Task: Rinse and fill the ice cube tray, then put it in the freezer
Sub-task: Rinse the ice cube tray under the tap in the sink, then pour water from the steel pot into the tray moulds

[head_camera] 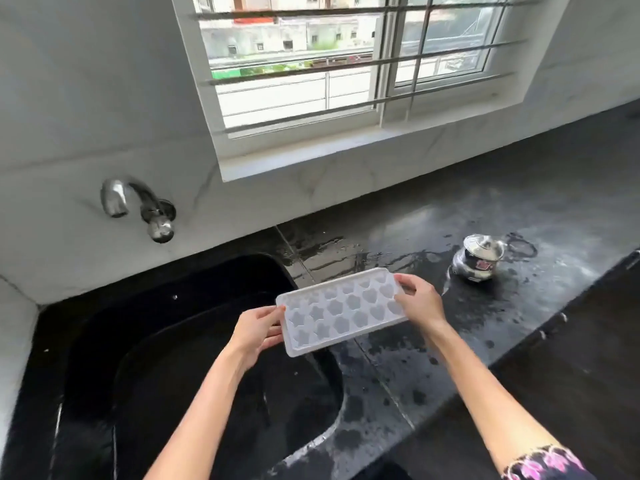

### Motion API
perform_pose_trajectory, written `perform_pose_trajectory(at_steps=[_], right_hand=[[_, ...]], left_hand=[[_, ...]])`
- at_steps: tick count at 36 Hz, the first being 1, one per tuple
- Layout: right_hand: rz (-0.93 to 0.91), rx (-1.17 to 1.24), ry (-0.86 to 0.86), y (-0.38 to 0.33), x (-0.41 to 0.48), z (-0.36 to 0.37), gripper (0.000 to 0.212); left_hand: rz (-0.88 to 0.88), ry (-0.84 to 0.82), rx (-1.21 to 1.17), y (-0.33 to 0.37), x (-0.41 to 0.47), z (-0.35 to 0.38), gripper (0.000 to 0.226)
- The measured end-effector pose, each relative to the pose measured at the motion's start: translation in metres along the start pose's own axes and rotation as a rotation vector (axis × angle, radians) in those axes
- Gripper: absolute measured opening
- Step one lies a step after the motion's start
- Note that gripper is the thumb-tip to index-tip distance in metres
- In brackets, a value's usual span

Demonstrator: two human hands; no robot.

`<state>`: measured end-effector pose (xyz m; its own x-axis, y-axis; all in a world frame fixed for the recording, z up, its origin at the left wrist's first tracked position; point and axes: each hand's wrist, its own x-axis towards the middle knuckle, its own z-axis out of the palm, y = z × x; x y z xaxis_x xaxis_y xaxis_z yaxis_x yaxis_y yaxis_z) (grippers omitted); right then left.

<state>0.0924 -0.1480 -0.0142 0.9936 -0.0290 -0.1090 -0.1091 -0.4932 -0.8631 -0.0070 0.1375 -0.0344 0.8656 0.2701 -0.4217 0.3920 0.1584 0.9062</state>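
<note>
Both hands hold the ice cube tray (341, 310) by its short ends, the left hand (258, 332) and the right hand (420, 299) each pinching an edge. It hangs level over the sink (173, 358) rim beside the wet table (450, 358), probably so that it can go under the tap (138, 209).

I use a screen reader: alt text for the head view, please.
A person's left hand and right hand hold a white ice cube tray by its ends above where a black sink meets a wet counter. Wall tap at left, lidded steel pot at right.
</note>
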Motion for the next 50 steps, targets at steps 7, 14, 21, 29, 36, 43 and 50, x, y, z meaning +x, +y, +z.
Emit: perform_pose_trajectory(at_steps=[7,14,21,29,36,43,50], right_hand=[[0.041,-0.056,0.023,0.031,0.05,-0.052,0.044],[0.048,-0.107,-0.059,0.06,0.092,-0.082,0.049],[0.008,-0.161,-0.168,0.081,0.122,-0.098,0.05],[-0.089,-0.161,-0.159,0.098,0.132,-0.103,0.04],[-0.271,-0.176,0.026,0.11,0.118,-0.119,0.009],[-0.125,0.075,0.469,0.095,0.143,-0.153,0.031],[0.291,0.197,0.19,0.106,0.184,-0.159,0.075]], left_hand=[[-0.02,-0.09,-0.006,0.01,0.02,0.073,0.012],[-0.062,-0.024,0.059,0.01,0.035,0.132,0.012],[-0.107,0.106,0.078,-0.002,0.044,0.168,0.015],[-0.126,0.284,0.085,-0.019,0.047,0.194,0.011],[-0.142,0.361,0.087,-0.026,0.046,0.197,0.012],[-0.151,0.373,0.089,-0.024,0.048,0.199,0.011],[-0.169,0.352,0.114,-0.021,0.05,0.196,0.012]])
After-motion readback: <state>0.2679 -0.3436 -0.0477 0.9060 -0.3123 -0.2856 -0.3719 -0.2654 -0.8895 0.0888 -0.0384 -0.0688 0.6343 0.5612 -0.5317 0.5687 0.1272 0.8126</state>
